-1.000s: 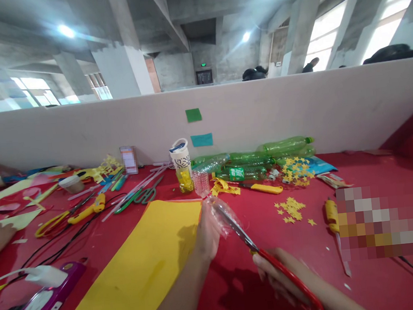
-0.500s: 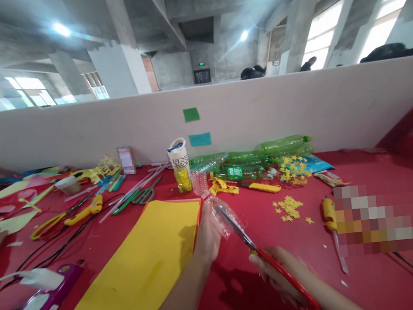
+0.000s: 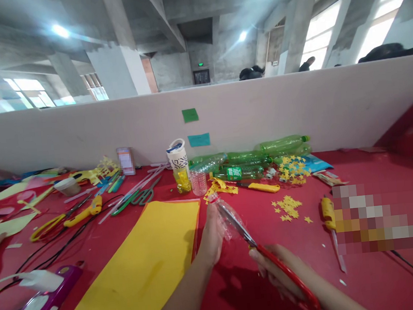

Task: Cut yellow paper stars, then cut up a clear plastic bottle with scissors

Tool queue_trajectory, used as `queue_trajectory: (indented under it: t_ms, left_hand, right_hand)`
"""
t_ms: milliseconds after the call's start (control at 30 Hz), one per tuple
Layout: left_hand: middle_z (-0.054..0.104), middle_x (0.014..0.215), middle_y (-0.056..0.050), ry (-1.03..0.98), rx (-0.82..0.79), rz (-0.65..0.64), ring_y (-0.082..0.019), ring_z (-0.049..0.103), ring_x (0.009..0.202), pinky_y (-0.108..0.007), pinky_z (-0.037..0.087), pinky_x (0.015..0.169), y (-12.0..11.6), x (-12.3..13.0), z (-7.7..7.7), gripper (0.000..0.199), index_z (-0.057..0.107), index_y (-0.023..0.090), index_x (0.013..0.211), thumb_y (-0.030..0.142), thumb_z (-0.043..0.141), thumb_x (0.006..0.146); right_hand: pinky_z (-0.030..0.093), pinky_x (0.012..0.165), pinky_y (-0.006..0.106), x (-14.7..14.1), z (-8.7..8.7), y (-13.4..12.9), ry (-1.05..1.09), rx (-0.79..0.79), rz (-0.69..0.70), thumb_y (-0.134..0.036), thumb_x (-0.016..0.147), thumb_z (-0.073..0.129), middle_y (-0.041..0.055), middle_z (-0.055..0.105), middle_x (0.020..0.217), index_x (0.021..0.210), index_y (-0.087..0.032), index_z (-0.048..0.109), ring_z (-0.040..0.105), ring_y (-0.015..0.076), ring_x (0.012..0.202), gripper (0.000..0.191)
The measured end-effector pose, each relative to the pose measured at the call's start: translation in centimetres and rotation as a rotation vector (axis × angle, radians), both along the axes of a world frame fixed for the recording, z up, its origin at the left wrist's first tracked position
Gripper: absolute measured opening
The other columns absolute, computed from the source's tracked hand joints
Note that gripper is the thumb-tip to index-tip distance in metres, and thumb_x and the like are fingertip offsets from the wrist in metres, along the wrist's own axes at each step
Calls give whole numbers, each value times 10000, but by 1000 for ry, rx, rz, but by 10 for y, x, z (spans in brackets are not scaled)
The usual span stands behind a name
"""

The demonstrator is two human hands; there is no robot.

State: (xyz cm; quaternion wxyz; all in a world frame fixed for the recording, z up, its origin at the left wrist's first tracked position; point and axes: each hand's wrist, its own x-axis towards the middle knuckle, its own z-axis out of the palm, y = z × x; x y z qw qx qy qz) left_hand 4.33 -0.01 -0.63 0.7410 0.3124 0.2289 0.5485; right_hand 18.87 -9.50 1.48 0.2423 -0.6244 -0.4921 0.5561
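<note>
A person's left hand [image 3: 212, 233] is holding a clear plastic bottle piece [image 3: 229, 232] over a red tabletop [image 3: 376, 172], fingers curling round it near the neck, while the right hand [image 3: 286, 257] is gripping red-handled scissors [image 3: 287, 277], fingers wrapping the handles, blades meeting the plastic. Yellow paper [image 3: 141, 273] is lying alongside.

1. Scissors [image 3: 267, 257]: shiny metal blades; glossy plastic handles.
2. Bottle top [image 3: 230, 233]: thin transparent plastic, shiny with broken highlights.
3. Sheets [image 3: 137, 273]: paper-like, smooth, matt.
4. Green bottles [image 3: 282, 145]: translucent plastic, smooth, glossy.
5. Tub [image 3: 199, 182]: transparent plastic, textured wall.
6. Stars [image 3: 290, 208]: thin, matt; paper or foam, cannot tell.
7. Power strip [image 3: 59, 296]: plastic casing, smooth, glossy.
8. Notes [image 3: 190, 115]: paper, flat, matt.
9. Table [image 3: 384, 177]: smooth, faint sheen.
10. Partition [image 3: 80, 130]: smooth, matt.
11. Ceiling [image 3: 79, 11]: bare concrete, rough, matt.
</note>
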Motion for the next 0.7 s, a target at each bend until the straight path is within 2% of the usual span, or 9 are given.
queue_trajectory:
  t_ms: [233,400,567,700]
  left_hand:
    - [671,1015,-76,-3,1,6,-224,577,1068,-353,377,986,0,0,1,400,627,168,981,533,546,838]
    - [668,1059,-87,18,-10,47,-238,557,1126,-353,370,1003,1,-2,-3,388,640,165,959,517,609,799]
    - [687,1032,-86,24,-61,101,-242,575,1119,-336,394,978,6,-6,-10,327,637,179,1002,396,690,762]
    - [684,1050,-76,-9,-111,112,-222,608,1066,-336,431,954,11,-10,-5,321,614,192,1053,372,660,791]
  right_hand:
    - [279,239,155,1,-2,2,19,-16,3,-769,687,509,-101,340,311,578,-211,428,332,59,215,574]
    - [280,244,151,2,1,1,8,5,-15,-719,732,503,-108,301,288,553,-209,422,318,57,198,547]
    - [284,254,152,3,0,1,21,-36,12,-715,747,476,-100,323,301,575,-208,436,350,66,220,537]
    - [291,289,157,3,-2,-1,68,-53,23,-723,768,415,-86,382,344,647,-194,494,369,66,256,548]
